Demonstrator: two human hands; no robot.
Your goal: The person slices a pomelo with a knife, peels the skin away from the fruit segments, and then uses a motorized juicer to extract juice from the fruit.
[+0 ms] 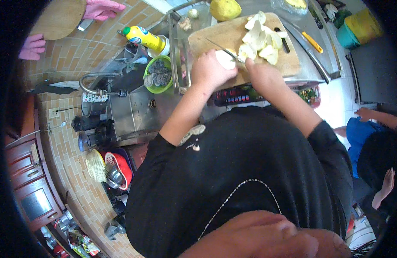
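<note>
My left hand (pixel 211 71) holds a pale, peeled citrus fruit (pixel 225 59) over the near left part of a wooden cutting board (pixel 205 40). In my right hand (pixel 264 74) is a knife (pixel 229 52), its blade lying across the fruit and pointing up to the left. Thick pale peels (pixel 258 37) are heaped on the board's right half. A whole yellow citrus fruit (pixel 225 9) sits just past the board's far edge. The knife's handle is mostly hidden by my fingers.
A long knife (pixel 309 53) and a yellow-handled tool (pixel 312 42) lie right of the board. Left are a green basket (pixel 148 84) with scouring pads, a yellow bottle (pixel 146 38), a metal faucet (pixel 98 74) and a sink (pixel 121 113). Another person (pixel 375 145) is at the right.
</note>
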